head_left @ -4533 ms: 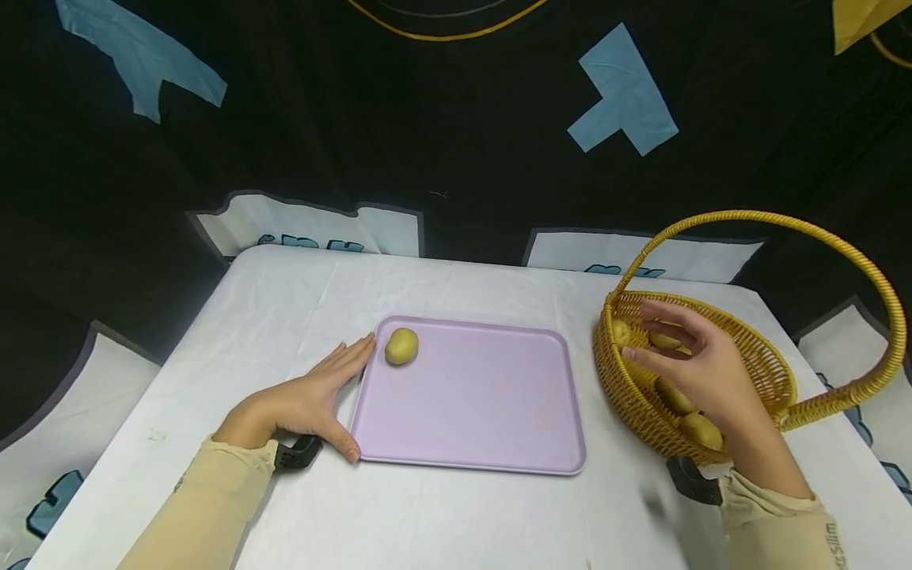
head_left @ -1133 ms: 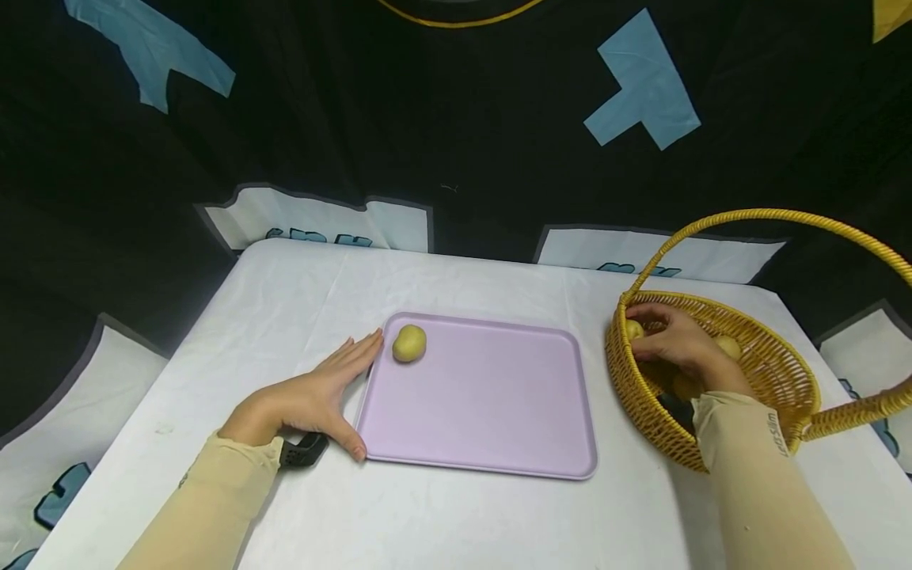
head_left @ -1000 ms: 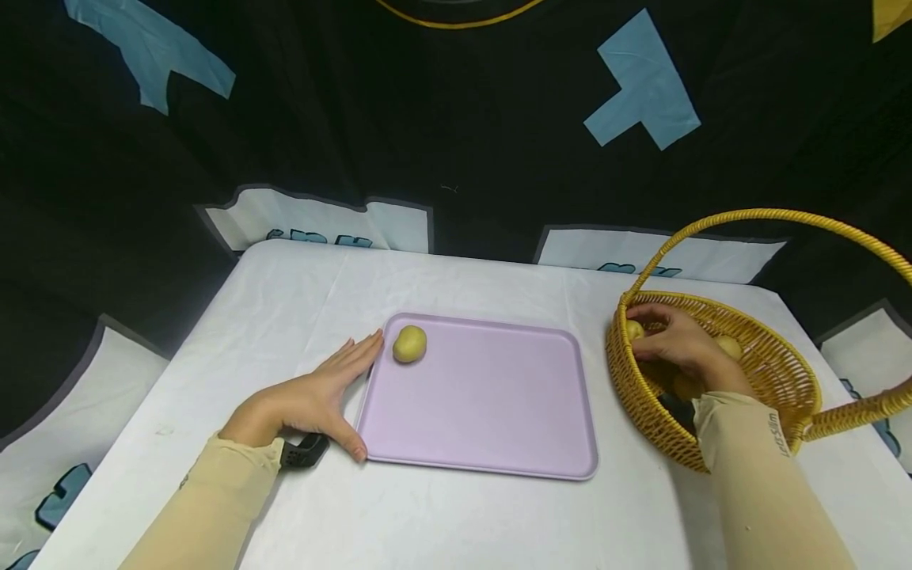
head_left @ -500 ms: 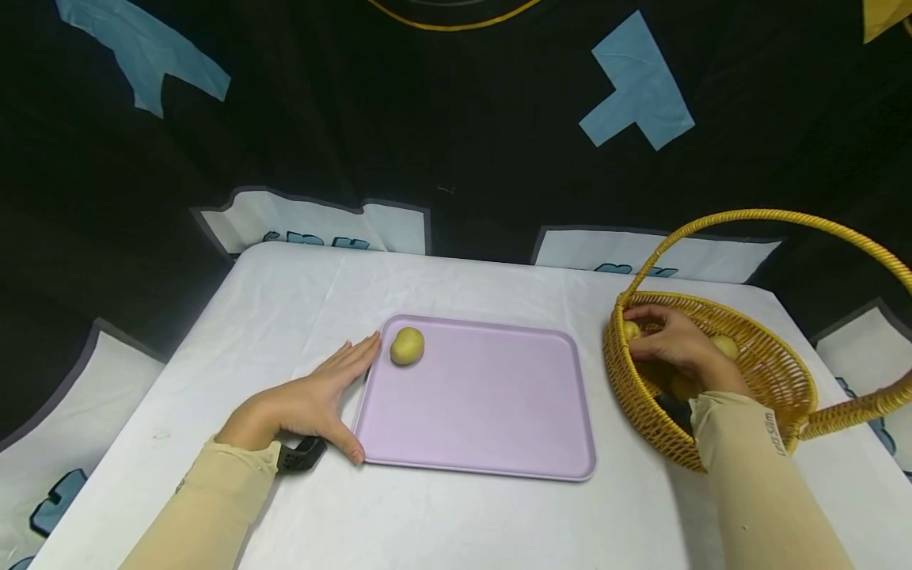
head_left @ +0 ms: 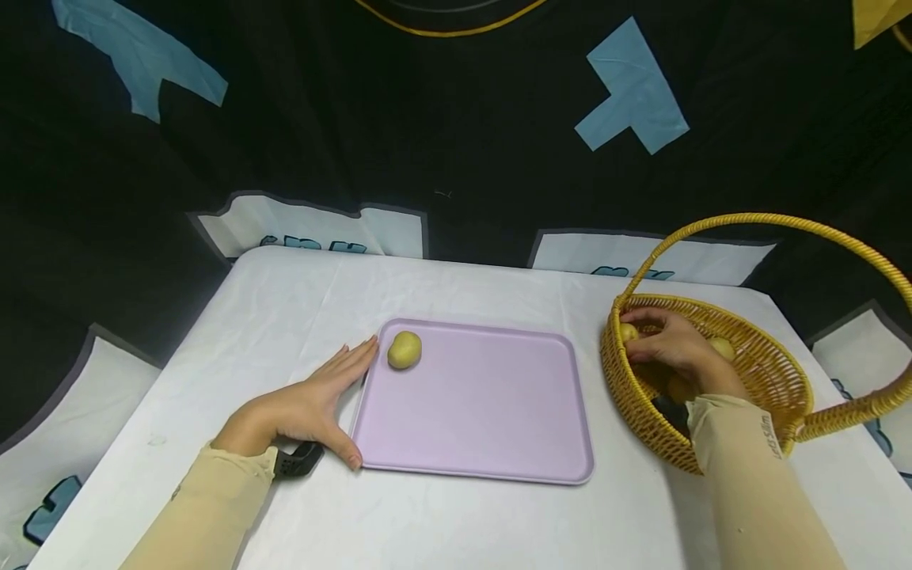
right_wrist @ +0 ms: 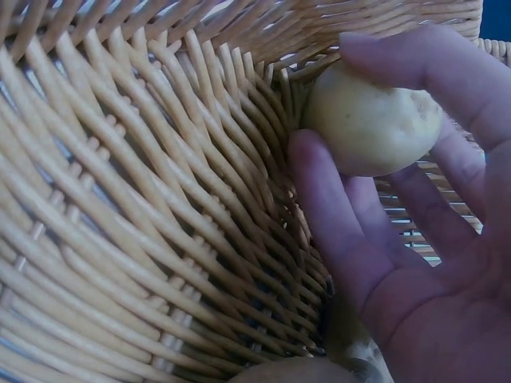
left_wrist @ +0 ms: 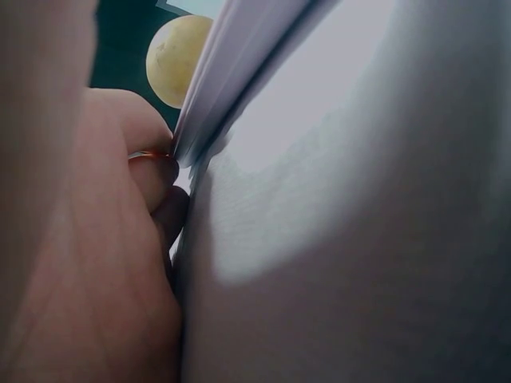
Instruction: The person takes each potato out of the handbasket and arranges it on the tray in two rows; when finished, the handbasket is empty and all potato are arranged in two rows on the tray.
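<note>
My right hand [head_left: 673, 348] reaches down inside the yellow wicker basket [head_left: 765, 372]. In the right wrist view its thumb and fingers close round a pale yellow potato [right_wrist: 371, 120] beside the woven wall. My left hand [head_left: 306, 404] lies spread at the left side of a lilac tray [head_left: 484, 404], fingertips at the upper left corner and thumb at the lower left. A single potato [head_left: 404, 350] rests on the tray near that upper corner. The left wrist view shows curved fingers [left_wrist: 152, 179] against the tray's rim.
Another potato [head_left: 722, 348] lies in the basket right of my hand, and part of one [right_wrist: 295, 371] shows low in the right wrist view. The basket's tall handle [head_left: 755, 220] arches over it. A white cloth covers the table [head_left: 456, 522].
From above the basket my right hand has gone down into it and taken hold of a potato; over the last second it stays there. My left hand keeps its place by the tray.
</note>
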Demonstrator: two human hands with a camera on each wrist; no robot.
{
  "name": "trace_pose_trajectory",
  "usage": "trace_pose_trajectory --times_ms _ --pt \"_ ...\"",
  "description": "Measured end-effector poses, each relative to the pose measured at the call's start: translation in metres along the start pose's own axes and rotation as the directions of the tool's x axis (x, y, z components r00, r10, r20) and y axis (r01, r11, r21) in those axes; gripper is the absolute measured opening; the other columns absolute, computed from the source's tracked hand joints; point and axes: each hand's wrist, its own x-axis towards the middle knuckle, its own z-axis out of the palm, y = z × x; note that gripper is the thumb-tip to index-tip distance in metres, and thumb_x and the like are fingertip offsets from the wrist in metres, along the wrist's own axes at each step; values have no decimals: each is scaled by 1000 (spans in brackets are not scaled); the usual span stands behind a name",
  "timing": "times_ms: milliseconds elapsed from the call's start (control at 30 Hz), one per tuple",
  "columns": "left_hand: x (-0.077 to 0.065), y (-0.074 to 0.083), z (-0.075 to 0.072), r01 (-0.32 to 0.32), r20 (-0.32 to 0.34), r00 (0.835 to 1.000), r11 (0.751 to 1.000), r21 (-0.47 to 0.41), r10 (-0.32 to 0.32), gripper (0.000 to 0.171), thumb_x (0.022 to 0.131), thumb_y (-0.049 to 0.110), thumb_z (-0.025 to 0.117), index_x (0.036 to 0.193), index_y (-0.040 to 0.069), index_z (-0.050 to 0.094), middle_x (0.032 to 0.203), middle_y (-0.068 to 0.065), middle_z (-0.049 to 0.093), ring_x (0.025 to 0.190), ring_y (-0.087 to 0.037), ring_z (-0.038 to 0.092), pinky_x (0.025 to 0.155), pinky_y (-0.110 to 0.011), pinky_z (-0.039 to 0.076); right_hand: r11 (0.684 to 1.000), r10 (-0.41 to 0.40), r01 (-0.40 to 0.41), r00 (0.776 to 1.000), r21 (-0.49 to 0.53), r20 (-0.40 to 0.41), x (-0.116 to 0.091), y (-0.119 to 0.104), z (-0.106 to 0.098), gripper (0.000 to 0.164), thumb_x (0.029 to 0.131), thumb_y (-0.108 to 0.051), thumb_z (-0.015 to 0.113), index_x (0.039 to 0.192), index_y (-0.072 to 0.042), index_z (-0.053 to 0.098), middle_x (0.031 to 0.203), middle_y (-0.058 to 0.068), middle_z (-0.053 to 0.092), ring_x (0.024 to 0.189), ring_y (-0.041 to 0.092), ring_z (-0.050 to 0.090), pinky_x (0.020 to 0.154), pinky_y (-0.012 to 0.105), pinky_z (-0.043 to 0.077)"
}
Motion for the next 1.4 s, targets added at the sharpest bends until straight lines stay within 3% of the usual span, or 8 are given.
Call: trace_pose_trajectory --times_ms 200,467,700,867,1000,1133,1400 --pt "-2 -2 2 -9 -2 1000 1000 -1 9 159 45 63 94 162 9 2 169 -10 -5 150 -43 -9 116 -65 2 999 12 -13 999 -44 -35 -4 -2 -2 63 81 -4 79 138 3 52 121 21 51 91 20 59 76 30 58" --pt "-2 -2 7 -34 14 999 999 -26 34 158 46 60 95 162 7 2 168 -11 -5 150 -43 -11 117 -65 1 1000 7 -6 999 12 -53 -14 -7 0 64 83 -4 78 139 8 49 112 16 58 84 16 65 78 33 60" --pt "-1 -1 4 -38 8 999 999 -14 38 158 46 61 95 162 7 2 168 -12 -5 150 -43 -10 116 -65 1 999 46 -45 997 28 -54 -15 -9 -2 64 84 -7 77 141 4 48 125 19 49 88 16 62 81 32 58" --pt "0 -1 3 -41 5 999 999 -17 42 157 47 60 95 162 6 3 168 -13 -5 149 -45 -10 116 -66 1 999 44 -43 997 14 -58 -11 -11 -3 67 86 -8 77 142 8 45 126 22 48 85 15 64 79 34 60" --pt "0 -1 3 -38 1 999 999 -24 39 156 48 59 95 162 6 3 168 -13 -5 149 -46 -10 115 -67 1 993 120 -121 989 -5 -87 -16 -24 -9 73 87 -14 78 147 6 40 132 23 43 83 14 65 82 34 59" --pt "1 -1 3 -46 -2 999 999 -27 46 156 48 59 95 162 6 3 168 -14 -4 149 -46 -10 115 -68 1 985 146 -156 982 -79 -120 -30 -40 -18 79 87 -25 80 149 2 39 139 23 43 87 11 66 86 33 58" --pt "-1 -2 0 -38 -7 999 999 -15 38 156 48 60 95 162 6 3 168 -13 -4 149 -46 -10 115 -67 2 990 64 -82 986 -115 -152 -58 -69 -16 77 84 -33 84 145 -6 46 138 20 47 91 14 67 79 27 58"
